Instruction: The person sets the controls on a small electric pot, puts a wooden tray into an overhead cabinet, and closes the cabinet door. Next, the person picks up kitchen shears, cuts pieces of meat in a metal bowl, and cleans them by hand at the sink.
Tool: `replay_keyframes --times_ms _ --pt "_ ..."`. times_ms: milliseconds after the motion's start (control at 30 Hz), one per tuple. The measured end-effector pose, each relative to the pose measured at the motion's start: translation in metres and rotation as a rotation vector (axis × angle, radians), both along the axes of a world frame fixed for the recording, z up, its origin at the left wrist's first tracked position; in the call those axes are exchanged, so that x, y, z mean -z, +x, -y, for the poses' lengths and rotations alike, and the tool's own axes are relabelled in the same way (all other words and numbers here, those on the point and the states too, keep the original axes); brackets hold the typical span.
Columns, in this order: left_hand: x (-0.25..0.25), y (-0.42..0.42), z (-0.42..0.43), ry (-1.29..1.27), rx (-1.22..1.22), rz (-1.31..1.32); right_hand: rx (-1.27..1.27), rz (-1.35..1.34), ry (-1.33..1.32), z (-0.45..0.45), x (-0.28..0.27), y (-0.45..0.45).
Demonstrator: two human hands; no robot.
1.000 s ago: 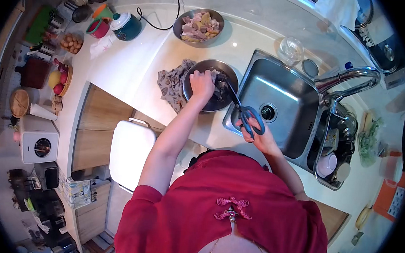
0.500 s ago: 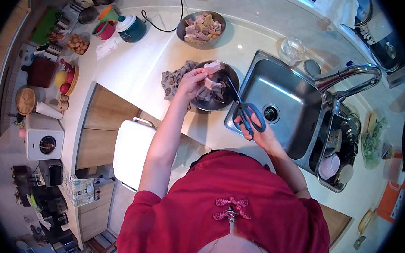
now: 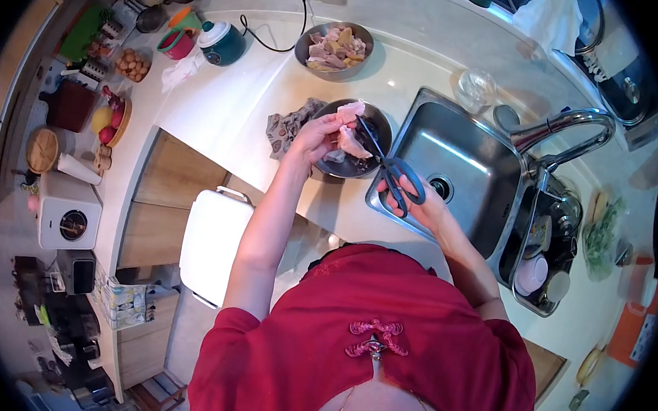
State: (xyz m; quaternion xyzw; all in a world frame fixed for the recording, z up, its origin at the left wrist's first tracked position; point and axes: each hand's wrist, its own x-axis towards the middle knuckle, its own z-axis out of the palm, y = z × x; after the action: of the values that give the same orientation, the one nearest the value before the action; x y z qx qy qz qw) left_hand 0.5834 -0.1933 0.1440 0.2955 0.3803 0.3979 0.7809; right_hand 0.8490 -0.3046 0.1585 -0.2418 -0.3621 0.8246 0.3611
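Note:
My left hand (image 3: 316, 138) pinches a pink piece of raw meat (image 3: 354, 141) above a metal bowl (image 3: 336, 170) with dark contents. A pair of scissors (image 3: 400, 172) with blue-grey handles is held in my right hand (image 3: 418, 203). Their blades point up and left across the bowl's right side, close to the meat. Beside the bowl on the left lies a crumpled patterned cloth (image 3: 284, 131). Farther back, a second metal bowl (image 3: 333, 72) holds several pieces of raw meat.
Right of the bowl is a steel sink (image 3: 460, 161) with a faucet (image 3: 575, 123). A rack (image 3: 541, 301) with dishes adjoins it. At the back left stand a teal pot (image 3: 222, 46) and a fruit basket (image 3: 123, 121). A white bin (image 3: 216, 236) stands below the counter.
My left hand has come up out of the bowl and now holds meat above it. The scissors in my right hand have shifted slightly, their blades nearer the meat.

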Motion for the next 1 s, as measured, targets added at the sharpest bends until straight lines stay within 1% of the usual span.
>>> replay_keyframes --times_ms 33,100,233,300,333,400,433,500,533,600,633,700,733,800,867,933,1000 --pt "0.003 -0.001 0.000 0.002 -0.004 0.003 -0.004 0.003 0.002 0.001 -0.003 0.000" --pt "0.007 -0.003 0.002 -0.007 -0.023 0.029 -0.022 -0.102 -0.130 0.004 -0.009 -0.002" --pt "0.014 0.002 0.008 0.003 -0.107 -0.042 -0.005 -0.101 -0.225 0.006 -0.002 -0.005" --pt "0.020 0.007 0.010 -0.053 -0.223 -0.045 -0.067 -0.310 -0.376 0.007 -0.002 -0.007" --pt "0.024 0.008 0.010 -0.053 -0.225 -0.042 -0.068 -0.306 -0.375 0.008 -0.005 -0.008" --pt "0.029 0.010 0.013 -0.047 -0.287 -0.061 -0.075 -0.421 -0.435 0.011 -0.011 -0.013" --pt "0.031 0.011 0.014 -0.047 -0.289 -0.058 -0.076 -0.417 -0.435 0.012 -0.012 -0.015" --pt "0.035 0.015 0.016 -0.051 -0.343 0.058 -0.041 -0.428 -0.468 0.011 -0.013 -0.021" --pt "0.037 0.017 0.017 -0.050 -0.344 0.061 -0.042 -0.425 -0.467 0.011 -0.014 -0.023" --pt "0.041 0.021 0.020 -0.069 -0.405 0.152 -0.025 -0.412 -0.448 0.010 -0.015 -0.027" --pt "0.042 0.024 0.022 -0.069 -0.406 0.154 -0.026 -0.410 -0.448 0.010 -0.016 -0.028" --pt "0.047 0.026 0.024 -0.159 -0.474 0.245 0.001 -0.357 -0.453 0.014 -0.017 -0.032" --pt "0.051 0.026 0.023 -0.149 -0.466 0.264 0.000 -0.355 -0.453 0.016 -0.017 -0.034" --pt "0.055 0.028 0.023 -0.137 -0.480 0.271 0.001 -0.272 -0.407 0.018 -0.014 -0.039" --pt "0.057 0.030 0.026 -0.129 -0.490 0.276 -0.004 -0.260 -0.388 0.016 -0.006 -0.042" --pt "0.051 0.032 0.031 -0.064 -0.456 0.269 0.004 -0.229 -0.350 0.015 -0.006 -0.046" --pt "0.045 0.038 0.037 -0.081 -0.474 0.280 0.031 -0.199 -0.347 0.013 -0.006 -0.050"
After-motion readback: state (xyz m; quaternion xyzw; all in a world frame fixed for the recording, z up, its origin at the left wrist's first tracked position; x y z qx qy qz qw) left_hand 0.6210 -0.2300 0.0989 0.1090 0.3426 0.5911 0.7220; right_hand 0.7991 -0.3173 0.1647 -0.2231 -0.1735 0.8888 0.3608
